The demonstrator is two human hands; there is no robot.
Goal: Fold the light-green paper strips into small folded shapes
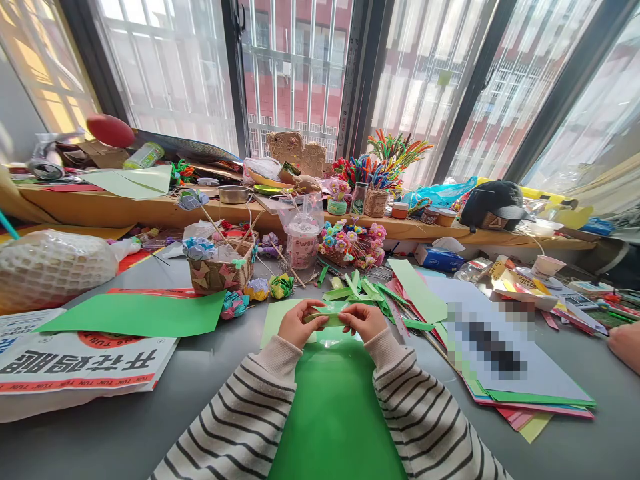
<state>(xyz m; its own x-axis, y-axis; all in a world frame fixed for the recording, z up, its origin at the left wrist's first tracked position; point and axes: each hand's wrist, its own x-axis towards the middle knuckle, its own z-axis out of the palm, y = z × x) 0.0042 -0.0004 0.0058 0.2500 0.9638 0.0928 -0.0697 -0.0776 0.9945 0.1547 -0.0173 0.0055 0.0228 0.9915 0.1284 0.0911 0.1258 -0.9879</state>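
Green paper strip [330, 321] up in both hands, over the grey table [200, 370] – and only partway worked, I'd judge. Some cutting looks done: a loose heap of green strips [367, 288] lies jumbled just beyond the right hand [369, 321]. None of those looks shaped, so most of the work on them seems left to do. A broad green sheet [140, 315], over on the left, looks uncut from here. A yellow-green paper flower [281, 286] beside the woven basket [220, 277] looks complete, to my eye.

As for the fingers, the left hand [299, 324] has the strip's left part pinched between thumb and bent fingers, and the right hand grips the other end in much the same way. The piece runs crosswise, roughly level, bridging the gap and touching both sets of fingertips. Its ends are hidden behind them. A second green layer shows just above it – whether that's a fold or another piece, I cannot tell. A pale green sheet [273, 320] lies on the table by the left hand.
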